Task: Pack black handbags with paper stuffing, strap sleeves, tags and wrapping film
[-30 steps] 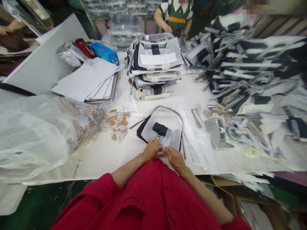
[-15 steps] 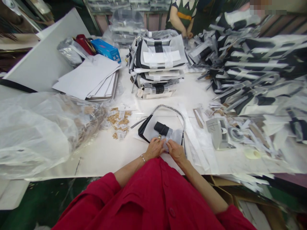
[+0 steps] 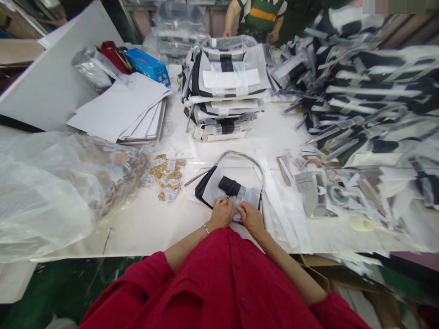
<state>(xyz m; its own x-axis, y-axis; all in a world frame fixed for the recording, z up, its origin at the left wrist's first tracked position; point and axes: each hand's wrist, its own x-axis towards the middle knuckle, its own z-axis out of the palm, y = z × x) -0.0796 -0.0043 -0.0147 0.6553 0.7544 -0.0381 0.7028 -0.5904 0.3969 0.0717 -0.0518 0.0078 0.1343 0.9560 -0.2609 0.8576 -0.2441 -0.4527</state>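
Observation:
A black-and-white handbag (image 3: 219, 189) wrapped in clear plastic lies flat near the front edge of the white table (image 3: 154, 219), its grey strap (image 3: 247, 160) curving above it. My left hand (image 3: 222, 212) and my right hand (image 3: 251, 218) rest side by side on the bag's near edge. Both have their fingers curled, pinching the clear plastic wrap (image 3: 240, 201) over the bag. A ring shows on my left hand and a bracelet on that wrist.
A stack of wrapped bags (image 3: 226, 91) stands behind, a big heap of them (image 3: 360, 87) at the right. White card sheets (image 3: 126, 109) and a blue box (image 3: 148, 66) lie back left, small tags (image 3: 168, 176) and a large plastic bag (image 3: 51, 183) at left. Another person (image 3: 257, 18) works opposite.
My hands have stayed on the bag's near edge, working the plastic with small finger movements. The person opposite has shifted their arms.

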